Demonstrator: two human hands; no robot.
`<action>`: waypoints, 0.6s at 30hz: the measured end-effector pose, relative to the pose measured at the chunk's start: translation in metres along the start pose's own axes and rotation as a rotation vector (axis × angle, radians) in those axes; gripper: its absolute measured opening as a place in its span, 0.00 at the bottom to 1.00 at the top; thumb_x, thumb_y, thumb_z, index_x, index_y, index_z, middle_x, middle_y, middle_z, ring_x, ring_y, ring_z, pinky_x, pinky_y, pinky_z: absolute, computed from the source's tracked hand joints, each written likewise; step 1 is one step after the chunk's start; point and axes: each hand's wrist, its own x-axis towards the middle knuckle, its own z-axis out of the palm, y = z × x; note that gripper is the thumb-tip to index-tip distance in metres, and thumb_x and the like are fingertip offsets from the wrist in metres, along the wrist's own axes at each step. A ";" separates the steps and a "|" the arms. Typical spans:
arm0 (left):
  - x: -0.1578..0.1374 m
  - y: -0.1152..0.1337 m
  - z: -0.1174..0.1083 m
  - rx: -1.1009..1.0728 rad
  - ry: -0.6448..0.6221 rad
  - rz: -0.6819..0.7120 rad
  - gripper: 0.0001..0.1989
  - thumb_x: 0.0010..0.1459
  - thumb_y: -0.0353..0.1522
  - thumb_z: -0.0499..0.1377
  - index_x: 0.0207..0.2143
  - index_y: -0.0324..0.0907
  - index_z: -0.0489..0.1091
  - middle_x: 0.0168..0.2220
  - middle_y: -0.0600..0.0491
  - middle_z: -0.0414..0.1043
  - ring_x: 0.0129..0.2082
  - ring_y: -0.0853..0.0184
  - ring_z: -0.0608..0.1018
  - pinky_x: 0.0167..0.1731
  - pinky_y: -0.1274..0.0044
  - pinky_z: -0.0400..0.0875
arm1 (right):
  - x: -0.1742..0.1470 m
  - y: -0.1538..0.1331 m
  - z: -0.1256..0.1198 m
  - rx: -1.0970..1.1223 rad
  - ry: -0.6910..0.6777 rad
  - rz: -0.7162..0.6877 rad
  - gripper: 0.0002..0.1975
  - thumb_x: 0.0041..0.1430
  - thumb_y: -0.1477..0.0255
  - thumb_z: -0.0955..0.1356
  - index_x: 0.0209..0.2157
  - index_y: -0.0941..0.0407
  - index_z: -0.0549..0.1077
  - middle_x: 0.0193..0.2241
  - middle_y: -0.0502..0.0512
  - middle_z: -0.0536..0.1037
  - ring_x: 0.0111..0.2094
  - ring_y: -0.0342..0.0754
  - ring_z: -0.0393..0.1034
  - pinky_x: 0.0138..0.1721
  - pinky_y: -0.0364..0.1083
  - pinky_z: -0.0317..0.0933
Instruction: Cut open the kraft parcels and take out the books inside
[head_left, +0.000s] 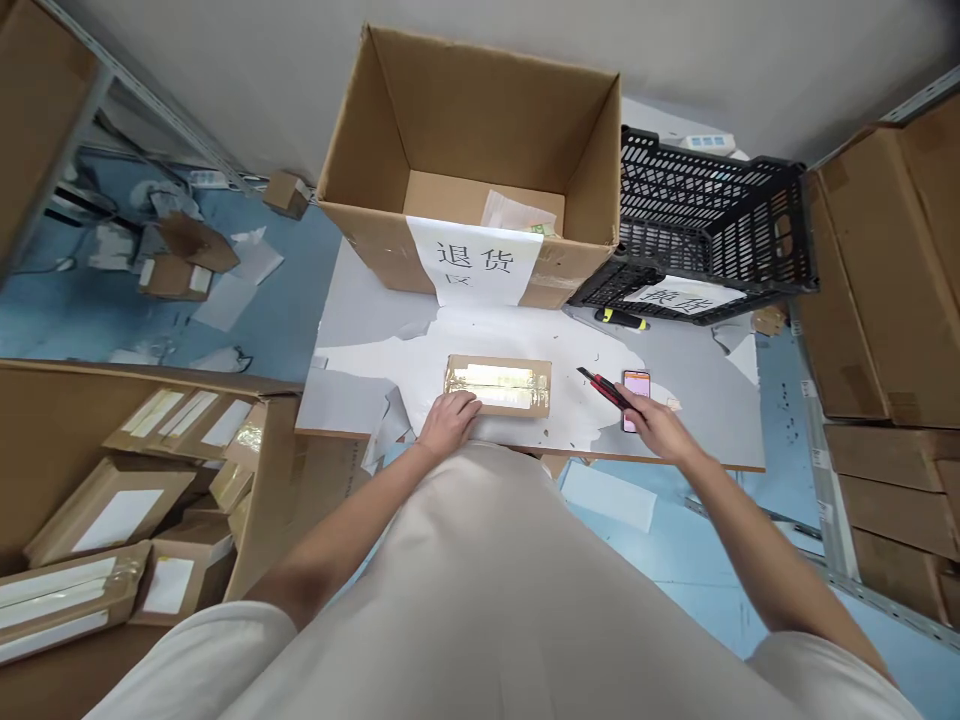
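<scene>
While the left hand (448, 420) rests bent fingers against the near left corner of the taped parcel (544, 402), the right hand (654, 422) has closed round a red-and-black cutter (606, 389), out past the parcel's right end! Whether that left hand truly grips or merely presses, I can't tell from up here. The parcel itself lies flat, worktable (724, 425) beneath it, shiny tape (540, 385) across its top and a white label (491, 399) alongside. So this looks like the set-up for a cut: box steadied, cutter in the fist, tip apart from the cardboard, no slit to be seen. Right of the parcel lies a phone (637, 381), partly hidden by the right hand; beyond the parcel stands a big open carton (375, 238), and beyond it to the right a black crate (801, 268). The next move, I'd judge, calls for bringing the tip leftward to the tape, pressing shallow, and holding the left fingers off the cutting line; how much blade is out is too small to tell.
</scene>
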 end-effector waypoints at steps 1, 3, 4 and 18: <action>0.003 0.000 -0.003 0.017 -0.021 0.016 0.13 0.60 0.36 0.54 0.45 0.45 0.71 0.45 0.44 0.72 0.47 0.56 0.72 0.47 0.62 0.64 | -0.001 0.001 0.014 0.168 0.050 0.079 0.27 0.63 0.63 0.59 0.63 0.51 0.59 0.31 0.55 0.76 0.25 0.47 0.68 0.27 0.47 0.63; 0.011 -0.002 -0.010 0.040 -0.044 0.032 0.15 0.57 0.39 0.57 0.44 0.44 0.71 0.44 0.44 0.72 0.47 0.54 0.72 0.49 0.61 0.62 | -0.001 -0.004 0.044 0.482 0.102 0.210 0.31 0.62 0.57 0.60 0.64 0.55 0.57 0.29 0.54 0.75 0.20 0.44 0.63 0.22 0.45 0.61; 0.015 -0.002 -0.013 0.045 -0.044 0.029 0.18 0.54 0.41 0.60 0.46 0.43 0.70 0.45 0.42 0.71 0.48 0.53 0.71 0.50 0.60 0.61 | -0.001 -0.009 0.059 0.606 0.113 0.249 0.33 0.61 0.55 0.61 0.64 0.55 0.56 0.30 0.53 0.76 0.18 0.42 0.61 0.20 0.44 0.60; 0.048 -0.006 -0.022 0.104 -0.081 -0.145 0.54 0.34 0.52 0.68 0.61 0.38 0.55 0.63 0.33 0.51 0.64 0.39 0.51 0.59 0.52 0.44 | 0.002 -0.030 0.105 1.014 0.096 0.304 0.37 0.57 0.55 0.65 0.64 0.50 0.53 0.37 0.55 0.75 0.17 0.36 0.57 0.14 0.39 0.52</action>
